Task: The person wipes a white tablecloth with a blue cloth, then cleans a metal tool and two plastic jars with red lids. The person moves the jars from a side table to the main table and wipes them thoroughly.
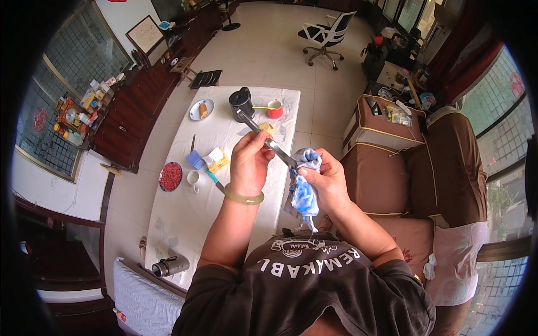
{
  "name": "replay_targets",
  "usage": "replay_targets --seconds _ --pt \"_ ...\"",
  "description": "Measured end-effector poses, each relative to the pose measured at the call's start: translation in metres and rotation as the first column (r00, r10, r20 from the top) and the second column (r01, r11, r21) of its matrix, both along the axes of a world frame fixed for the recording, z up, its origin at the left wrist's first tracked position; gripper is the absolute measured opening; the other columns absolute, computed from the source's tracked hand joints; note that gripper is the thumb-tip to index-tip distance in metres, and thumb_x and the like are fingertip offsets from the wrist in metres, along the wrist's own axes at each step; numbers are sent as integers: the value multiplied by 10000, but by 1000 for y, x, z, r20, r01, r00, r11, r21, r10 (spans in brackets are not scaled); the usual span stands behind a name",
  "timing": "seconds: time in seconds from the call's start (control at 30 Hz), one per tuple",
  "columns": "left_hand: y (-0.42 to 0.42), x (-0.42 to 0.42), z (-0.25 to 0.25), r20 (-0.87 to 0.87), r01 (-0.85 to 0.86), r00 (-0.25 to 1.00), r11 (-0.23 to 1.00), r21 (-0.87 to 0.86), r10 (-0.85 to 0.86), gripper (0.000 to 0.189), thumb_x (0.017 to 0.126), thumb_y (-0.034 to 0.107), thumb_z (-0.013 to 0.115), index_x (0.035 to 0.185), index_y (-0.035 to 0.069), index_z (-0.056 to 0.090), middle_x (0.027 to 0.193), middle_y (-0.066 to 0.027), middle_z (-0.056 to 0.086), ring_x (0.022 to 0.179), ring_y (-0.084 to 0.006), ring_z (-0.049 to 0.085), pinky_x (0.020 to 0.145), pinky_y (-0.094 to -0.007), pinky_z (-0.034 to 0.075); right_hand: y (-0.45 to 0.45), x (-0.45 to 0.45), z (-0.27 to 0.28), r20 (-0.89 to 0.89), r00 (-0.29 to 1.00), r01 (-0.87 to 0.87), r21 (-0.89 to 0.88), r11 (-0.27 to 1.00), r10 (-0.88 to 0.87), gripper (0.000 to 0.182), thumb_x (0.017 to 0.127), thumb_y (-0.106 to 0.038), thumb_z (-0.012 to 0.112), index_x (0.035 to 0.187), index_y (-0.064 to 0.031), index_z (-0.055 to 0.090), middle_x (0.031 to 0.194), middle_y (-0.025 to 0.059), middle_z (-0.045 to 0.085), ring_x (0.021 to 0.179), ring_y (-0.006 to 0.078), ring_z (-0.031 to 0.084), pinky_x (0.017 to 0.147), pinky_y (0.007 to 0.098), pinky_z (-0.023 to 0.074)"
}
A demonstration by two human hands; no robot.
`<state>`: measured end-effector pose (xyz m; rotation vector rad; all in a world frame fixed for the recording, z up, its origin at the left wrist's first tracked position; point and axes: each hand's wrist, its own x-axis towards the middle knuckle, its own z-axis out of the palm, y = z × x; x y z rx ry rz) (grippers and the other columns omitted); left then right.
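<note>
A long metal utensil (275,147), its exact kind unclear, slants between my hands above the table's right edge. My left hand (252,155) grips it near its upper part. Bunched in my right hand (325,178) is a blue and white cloth (305,195), wrapped around the utensil's lower end. Beyond my left hand stand a black electric kettle (241,101) and a red cup (275,110) with a yellow-green stick across its rim. A white mug (195,179) and a tissue pack (217,163) are left of my left forearm.
On the white-covered table (180,214) are a plate with a piece of food (203,111), a plate of small red items (170,176), a blue-headed tool (195,160) and a metal flask (170,266). A brown sofa (378,180) stands right; an office chair (328,35) is farther off.
</note>
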<state>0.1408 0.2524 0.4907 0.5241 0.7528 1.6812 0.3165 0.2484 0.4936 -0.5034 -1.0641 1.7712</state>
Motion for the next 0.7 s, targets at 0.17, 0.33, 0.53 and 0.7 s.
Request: replay_targets --seconds 0.17,0.33,0.53,0.7 --pt "0 10 -14 177 156 973 987 -37 -147 109 898 206 611 913 98 612 806 6 618 707 -91 554 620 -241 419 -6 3 10 -47 998 55 115 992 -50 209 850 -4 659 1027 -6 548 868 43 642 751 79 596 669 230 507" --pt "-5 31 -27 443 315 858 948 -51 -262 122 917 178 564 965 71 595 876 -42 627 784 -146 591 666 -284 460 -14 6 23 -41 991 137 326 935 -131 233 846 -11 672 1029 -3 528 932 60 639 811 87 595 716 234 500" --pt "-5 36 -20 351 303 895 953 -20 -277 145 933 193 537 968 58 578 894 -58 627 788 -153 585 665 -282 453 -15 9 25 -22 986 161 403 901 -166 228 844 17 663 1025 3 525 931 52 625 818 79 584 724 227 495" --pt "-7 24 6 3 54 999 999 -7 -54 170 931 208 555 899 48 603 771 -11 576 651 -98 511 614 -233 409 -16 8 21 72 988 114 284 952 -140 213 850 29 648 1023 8 526 895 34 613 795 69 578 702 217 492"
